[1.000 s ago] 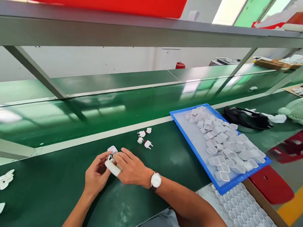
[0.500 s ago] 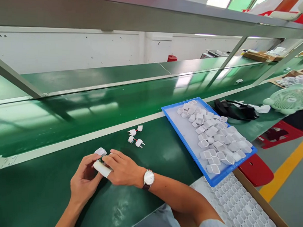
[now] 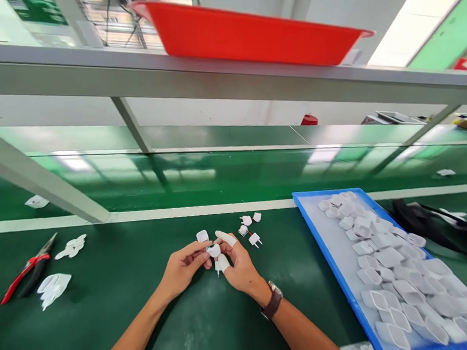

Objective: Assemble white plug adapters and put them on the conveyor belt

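A: This is a long green work table [image 3: 137, 294] in a big bright room. A grey shelf runs above it, with a red tub [image 3: 246, 35] on top.

B: What is in the middle?

A: A little white plug piece [image 3: 214, 251]. It sits up off the table, between both hands, close to the person. The left hand [image 3: 182, 269] pinches it from one side. The right hand [image 3: 240, 264] pinches it from the other side. Both hands are closed on it. The right hand has white finger covers [image 3: 225, 239] on it, and a watch [image 3: 272, 301] on the wrist.

B: Is the plug piece heavy?

A: I think it is very light. It looks like hard plastic, so it should not bend. It looks smooth, so it may slip. It is tiny, so it could drop and bounce away. Thin prongs seem to stick down from it, but I cannot tell for sure. I would hold it by its fat white body, not by the thin bits.

B: What is just behind the hands?

A: One small white cap [image 3: 202, 235] on the table, near the left fingers. A bit farther right lie more plug bits [image 3: 250, 229], some with red wire.

B: And farther out?

A: On the right is a blue tray [image 3: 312, 218] full of white shells [image 3: 380, 256]. Past it lies a black strap [image 3: 419, 222]. Far on the left lie red-handled cutters [image 3: 25, 270] and some white scraps [image 3: 55, 286].
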`<act>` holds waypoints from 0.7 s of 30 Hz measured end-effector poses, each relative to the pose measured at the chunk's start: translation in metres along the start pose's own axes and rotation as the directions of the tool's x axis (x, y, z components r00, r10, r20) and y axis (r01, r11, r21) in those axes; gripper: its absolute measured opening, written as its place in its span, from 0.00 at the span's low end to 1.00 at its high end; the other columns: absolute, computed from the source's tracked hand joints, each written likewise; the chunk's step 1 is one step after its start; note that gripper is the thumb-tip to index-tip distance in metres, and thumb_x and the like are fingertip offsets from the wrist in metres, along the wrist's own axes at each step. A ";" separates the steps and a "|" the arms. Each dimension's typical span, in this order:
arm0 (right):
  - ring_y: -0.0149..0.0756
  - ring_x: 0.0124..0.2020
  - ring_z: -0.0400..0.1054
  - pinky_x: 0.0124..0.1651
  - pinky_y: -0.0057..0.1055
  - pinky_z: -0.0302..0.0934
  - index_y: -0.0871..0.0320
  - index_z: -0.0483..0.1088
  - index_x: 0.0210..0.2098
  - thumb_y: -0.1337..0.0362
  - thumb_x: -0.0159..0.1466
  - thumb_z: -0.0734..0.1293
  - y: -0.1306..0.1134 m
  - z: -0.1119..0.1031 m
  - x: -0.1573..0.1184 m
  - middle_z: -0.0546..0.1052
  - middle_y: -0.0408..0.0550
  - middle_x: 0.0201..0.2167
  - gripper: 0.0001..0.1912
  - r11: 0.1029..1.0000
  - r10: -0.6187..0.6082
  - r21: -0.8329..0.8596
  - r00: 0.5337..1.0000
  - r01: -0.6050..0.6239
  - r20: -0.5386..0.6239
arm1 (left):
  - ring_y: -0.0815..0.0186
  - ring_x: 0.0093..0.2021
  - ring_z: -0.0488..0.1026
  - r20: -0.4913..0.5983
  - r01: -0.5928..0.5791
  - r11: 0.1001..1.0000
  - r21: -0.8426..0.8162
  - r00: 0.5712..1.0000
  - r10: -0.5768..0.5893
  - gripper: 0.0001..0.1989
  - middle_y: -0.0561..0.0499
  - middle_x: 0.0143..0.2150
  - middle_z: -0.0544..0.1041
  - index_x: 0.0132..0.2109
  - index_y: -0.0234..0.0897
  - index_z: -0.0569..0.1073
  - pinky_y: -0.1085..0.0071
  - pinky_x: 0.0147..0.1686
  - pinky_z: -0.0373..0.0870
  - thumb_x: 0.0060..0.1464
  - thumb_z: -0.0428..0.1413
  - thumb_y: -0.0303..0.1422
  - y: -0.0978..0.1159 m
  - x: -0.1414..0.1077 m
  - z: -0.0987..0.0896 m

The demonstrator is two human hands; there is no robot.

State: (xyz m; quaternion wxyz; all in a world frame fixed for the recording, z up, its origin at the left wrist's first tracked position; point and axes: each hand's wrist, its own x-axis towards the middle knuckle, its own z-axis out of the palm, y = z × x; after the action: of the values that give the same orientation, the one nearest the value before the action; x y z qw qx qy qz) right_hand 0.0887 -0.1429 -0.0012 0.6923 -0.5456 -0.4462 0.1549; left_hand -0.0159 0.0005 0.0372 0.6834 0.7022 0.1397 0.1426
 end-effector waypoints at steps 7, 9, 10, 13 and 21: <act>0.36 0.43 0.72 0.49 0.38 0.73 0.52 0.58 0.67 0.74 0.65 0.64 -0.006 -0.009 0.000 0.71 0.50 0.45 0.32 0.923 -0.115 -0.370 0.993 0.103 -0.009 | 0.68 0.24 0.72 -0.063 0.147 0.960 -0.239 0.984 -0.166 0.18 0.53 0.23 0.78 0.47 0.35 0.83 0.69 0.32 0.73 0.52 0.67 0.41 0.003 0.001 0.006; 0.37 0.46 0.73 0.52 0.38 0.73 0.51 0.62 0.65 0.75 0.65 0.63 -0.009 -0.014 0.004 0.74 0.51 0.47 0.30 0.885 -0.183 -0.429 0.982 0.180 0.033 | 0.68 0.24 0.70 -0.041 0.176 0.933 -0.315 0.979 -0.198 0.18 0.52 0.25 0.77 0.45 0.34 0.83 0.69 0.30 0.71 0.50 0.67 0.42 0.003 0.002 0.007; 0.37 0.49 0.73 0.53 0.38 0.73 0.50 0.63 0.64 0.75 0.66 0.62 -0.011 -0.016 0.005 0.75 0.52 0.50 0.29 0.877 -0.200 -0.435 0.978 0.206 0.062 | 0.68 0.24 0.70 -0.026 0.185 0.918 -0.350 0.978 -0.207 0.19 0.50 0.26 0.78 0.44 0.33 0.83 0.69 0.29 0.71 0.50 0.68 0.42 0.004 0.002 0.007; 0.39 0.53 0.74 0.53 0.37 0.73 0.50 0.68 0.62 0.73 0.67 0.63 -0.015 -0.023 0.009 0.77 0.52 0.54 0.25 0.894 -0.159 -0.405 0.981 0.190 0.107 | 0.68 0.24 0.70 0.037 0.202 0.909 -0.364 0.979 -0.203 0.20 0.49 0.26 0.77 0.44 0.31 0.83 0.68 0.29 0.71 0.50 0.68 0.43 0.005 0.002 0.004; 0.40 0.44 0.80 0.47 0.38 0.77 0.53 0.74 0.55 0.67 0.62 0.70 0.001 -0.037 0.010 0.82 0.51 0.46 0.21 0.971 0.048 -0.227 0.988 -0.081 -0.147 | 0.58 0.46 0.76 -0.310 -0.134 0.885 0.446 0.904 0.294 0.32 0.47 0.49 0.77 0.60 0.44 0.73 0.57 0.48 0.76 0.48 0.69 0.40 -0.021 0.011 -0.016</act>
State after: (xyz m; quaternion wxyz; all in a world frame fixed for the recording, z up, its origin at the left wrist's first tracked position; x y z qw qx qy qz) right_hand 0.1237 -0.1585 0.0019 0.6482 -0.6465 -0.3933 0.0850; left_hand -0.0118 0.0206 0.0171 0.4598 0.8026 0.2129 0.3149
